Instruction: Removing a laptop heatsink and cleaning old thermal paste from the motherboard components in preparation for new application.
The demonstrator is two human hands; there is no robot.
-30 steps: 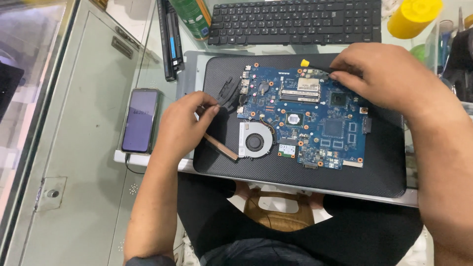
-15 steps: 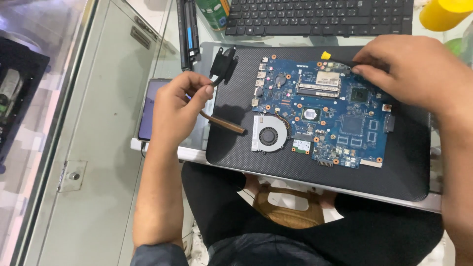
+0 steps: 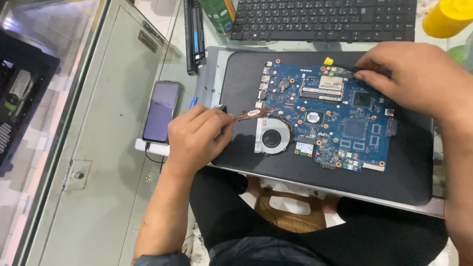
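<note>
Two hands work over a blue laptop motherboard (image 3: 335, 123) lying on a black laptop shell (image 3: 414, 162). Left hand (image 3: 197, 140) is closed around a copper heat pipe (image 3: 253, 114), its free end over the board's left edge above the cooling fan (image 3: 272, 138). Right hand (image 3: 414, 79), fingers curled, presses the board's upper right edge.

Bare forearms, dark sleeve edge at left elbow, black trousers
</note>
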